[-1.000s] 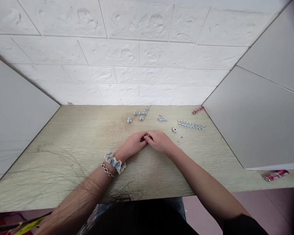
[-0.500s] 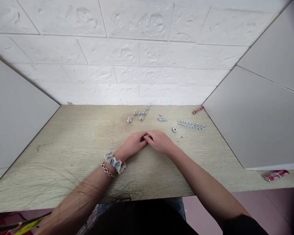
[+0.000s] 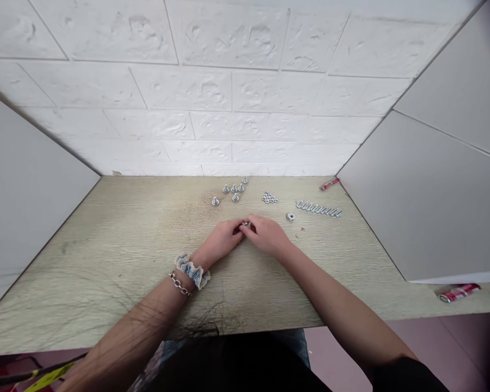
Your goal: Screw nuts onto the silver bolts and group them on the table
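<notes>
Both hands meet on a small metal part (image 3: 245, 224) at the middle of the surface (image 3: 118, 245).
My left hand (image 3: 222, 239) and right hand (image 3: 267, 235) are closed fingertip to fingertip, pinching the part between them. It looks like a fiddly fitting step that calls for a steady grip. Behind lie loose screws (image 3: 233, 191), nuts (image 3: 270, 197), a washer (image 3: 291, 216) and a row of bolts (image 3: 319, 208).
</notes>
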The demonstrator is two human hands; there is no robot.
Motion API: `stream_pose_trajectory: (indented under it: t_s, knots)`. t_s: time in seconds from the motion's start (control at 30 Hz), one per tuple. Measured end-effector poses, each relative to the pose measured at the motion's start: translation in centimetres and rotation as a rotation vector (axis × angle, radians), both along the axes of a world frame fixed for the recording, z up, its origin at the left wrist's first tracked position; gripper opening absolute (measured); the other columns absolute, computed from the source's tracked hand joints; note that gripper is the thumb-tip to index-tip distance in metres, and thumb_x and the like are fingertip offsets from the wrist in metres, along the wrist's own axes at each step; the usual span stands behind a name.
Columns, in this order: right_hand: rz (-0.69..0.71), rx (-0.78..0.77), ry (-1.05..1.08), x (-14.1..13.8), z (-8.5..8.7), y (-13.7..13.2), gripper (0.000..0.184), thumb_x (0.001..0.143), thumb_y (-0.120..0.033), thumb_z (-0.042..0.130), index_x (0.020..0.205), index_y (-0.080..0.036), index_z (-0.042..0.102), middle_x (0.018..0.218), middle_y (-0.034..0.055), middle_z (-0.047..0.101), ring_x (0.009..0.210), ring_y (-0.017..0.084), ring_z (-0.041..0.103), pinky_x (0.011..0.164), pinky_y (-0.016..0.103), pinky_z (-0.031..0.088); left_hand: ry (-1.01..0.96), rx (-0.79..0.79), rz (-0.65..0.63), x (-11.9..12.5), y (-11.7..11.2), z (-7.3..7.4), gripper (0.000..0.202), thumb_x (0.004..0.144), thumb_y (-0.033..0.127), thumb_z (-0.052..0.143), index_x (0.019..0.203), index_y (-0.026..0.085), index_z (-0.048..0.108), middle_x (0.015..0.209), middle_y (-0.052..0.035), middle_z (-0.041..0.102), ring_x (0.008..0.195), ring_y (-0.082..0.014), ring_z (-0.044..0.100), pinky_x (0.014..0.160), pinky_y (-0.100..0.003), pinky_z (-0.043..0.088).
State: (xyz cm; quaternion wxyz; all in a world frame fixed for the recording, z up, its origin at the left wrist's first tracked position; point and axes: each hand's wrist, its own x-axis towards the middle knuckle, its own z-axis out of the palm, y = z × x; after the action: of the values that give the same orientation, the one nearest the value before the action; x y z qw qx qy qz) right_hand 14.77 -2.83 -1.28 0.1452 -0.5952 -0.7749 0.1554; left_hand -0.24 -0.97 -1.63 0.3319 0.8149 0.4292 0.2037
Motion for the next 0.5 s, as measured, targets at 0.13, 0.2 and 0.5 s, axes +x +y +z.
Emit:
stream_pose_trajectory:
  t_s: [0.13,0.2,0.5]
  knots:
    - [-0.006,0.029,0.075,-0.01,-0.04,-0.15,0.013,0.085,-0.029,0.044,0.091,-0.021,0.051,0.08,0.0001,0.06,0.069,0.014,0.051,0.057,0.024,0.03,-0.004,0.015,0.05,-0.01,0.05,-0.23,0.036,0.078,0.018,0.044,0.11,0.019,0.06,0.076,-0.001,0.065,0.071,-0.0158,0.058,0.073,-0.026,0.042]
    - [0.006,0.057,0.114,0.03,-0.11,-0.16,0.014,0.083,-0.025,0.045,0.095,-0.021,0.051,0.081,-0.0005,0.06,0.07,0.013,0.051,0.058,0.023,0.031,-0.008,0.016,0.06,-0.01,0.04,-0.28,0.036,0.079,0.02,0.043,0.112,0.02,0.059,0.075,-0.0008,0.065,0.07,-0.0156,0.058,0.072,-0.025,0.042]
    - [0.04,0.037,0.104,0.21,-0.18,0.16,0.02,0.085,-0.023,0.045,0.102,-0.019,0.055,0.09,0.0026,0.061,0.077,0.014,0.053,0.065,0.023,0.034,-0.023,-0.029,0.043,-0.12,0.17,-0.08,0.038,0.078,0.02,0.042,0.113,0.02,0.057,0.07,0.0004,0.064,0.068,-0.0147,0.057,0.066,-0.024,0.042]
